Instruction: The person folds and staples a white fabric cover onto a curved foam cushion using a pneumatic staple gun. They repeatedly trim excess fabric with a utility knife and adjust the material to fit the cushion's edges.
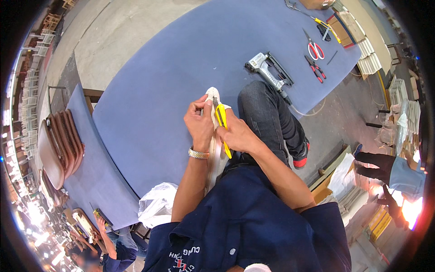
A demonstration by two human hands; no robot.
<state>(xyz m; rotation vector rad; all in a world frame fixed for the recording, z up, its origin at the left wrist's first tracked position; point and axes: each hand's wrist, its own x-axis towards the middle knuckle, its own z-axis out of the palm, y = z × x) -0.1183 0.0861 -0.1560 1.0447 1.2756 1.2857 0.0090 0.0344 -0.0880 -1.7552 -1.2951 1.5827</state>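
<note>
My left hand pinches a long, narrow off-white upholstered piece close to its rounded far end, thumb pressed against its edge. The piece runs back toward my lap between my forearms. In my right hand is a yellow utility knife, its dark tip lying against the piece beside my left thumb. My fingers partly cover the contact, so I cannot tell how deep the blade sits. A silver staple gun lies beyond my bent knee, on the blue-covered table.
Red-handled scissors, red-handled pliers and another yellow cutter lie at the far right. A white plastic bag sits near my left elbow. Brown padded seats stand on the left table. A person is at the right.
</note>
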